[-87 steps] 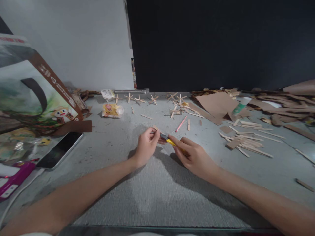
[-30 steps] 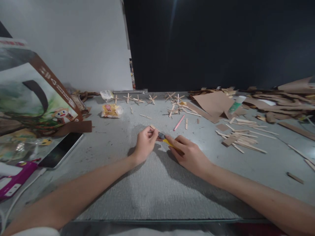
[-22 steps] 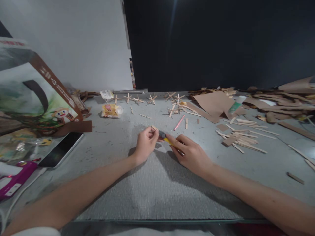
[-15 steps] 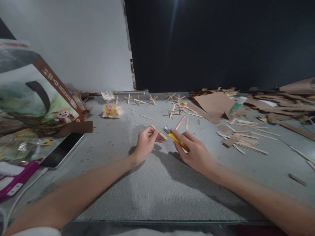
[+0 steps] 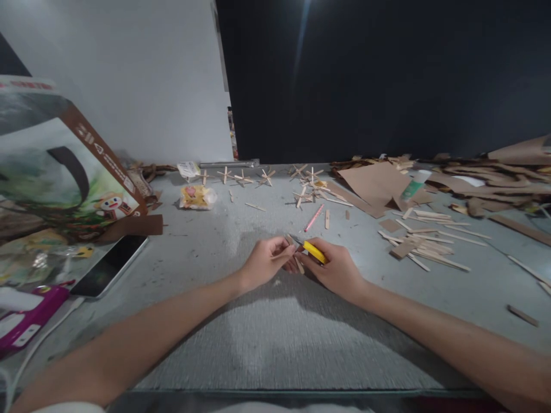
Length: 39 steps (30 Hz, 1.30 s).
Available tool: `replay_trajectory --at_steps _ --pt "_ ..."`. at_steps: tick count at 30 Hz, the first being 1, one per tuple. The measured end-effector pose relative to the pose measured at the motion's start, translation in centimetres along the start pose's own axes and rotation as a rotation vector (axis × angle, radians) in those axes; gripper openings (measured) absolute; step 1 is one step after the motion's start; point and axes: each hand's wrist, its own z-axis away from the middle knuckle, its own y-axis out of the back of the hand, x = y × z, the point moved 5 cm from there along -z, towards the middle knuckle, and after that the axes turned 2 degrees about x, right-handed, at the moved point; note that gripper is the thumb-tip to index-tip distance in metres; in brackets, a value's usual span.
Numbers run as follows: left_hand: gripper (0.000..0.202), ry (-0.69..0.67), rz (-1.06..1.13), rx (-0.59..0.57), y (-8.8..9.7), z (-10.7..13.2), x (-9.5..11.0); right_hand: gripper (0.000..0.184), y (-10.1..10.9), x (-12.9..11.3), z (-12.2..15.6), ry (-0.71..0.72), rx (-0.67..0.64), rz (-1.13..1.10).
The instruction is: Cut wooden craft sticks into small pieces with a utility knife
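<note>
Between the fingertips of my left hand [image 5: 267, 261] is a small flat wooden stick [image 5: 299, 265], held at a slant above the grey table. My right hand [image 5: 338, 265] is closed around a yellow utility knife [image 5: 314, 252]. The knife's front end reaches to the stick, close to my left fingertips; whether the blade touches the wood I cannot tell. Just beyond the hands lie a pink pencil-like stick [image 5: 314, 218] and a short wooden piece [image 5: 327, 219].
Crossed-stick shapes [image 5: 267, 176] stand along the back. A yellow packet [image 5: 196, 197] lies left of them. Loose wooden sticks [image 5: 430, 248], brown card [image 5: 374, 182] and a glue tube [image 5: 415, 184] are on the right. A phone [image 5: 111, 267] and a printed bag [image 5: 64, 166] are at left.
My hands have come together and slightly nearer to me. The wooden stick has turned steeper, and the knife has moved up to it.
</note>
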Motion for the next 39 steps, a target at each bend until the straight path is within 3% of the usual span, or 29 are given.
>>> replay_trajectory --at_steps 9,13,17,20,24,32,39 --pt "0.050 -0.051 -0.055 -0.009 -0.1 0.0 -0.2 0.022 -0.5 0.4 0.1 0.019 -0.042 0.058" --pt "0.051 -0.052 -0.088 0.013 0.1 0.2 -0.5 0.024 -0.7 0.2 0.0 0.004 -0.121 0.055" --pt "0.052 -0.101 -0.074 0.157 1.0 0.1 0.2 0.024 -0.9 -0.1 0.1 0.005 -0.187 0.054" --pt "0.054 -0.132 -0.031 0.294 1.8 -0.1 0.6 0.025 -0.7 0.1 0.2 0.003 -0.122 0.061" --pt "0.054 -0.137 0.030 0.387 2.4 -0.3 0.5 0.027 -0.1 0.5 0.0 0.002 -0.016 0.051" --pt "0.055 -0.151 -0.010 0.330 1.7 0.1 0.9 0.037 -0.6 -0.3 -0.2 -0.038 -0.094 -0.026" --pt "0.047 -0.118 0.025 0.291 1.3 0.5 1.5 0.041 0.5 -0.2 -0.6 -0.128 0.025 -0.163"
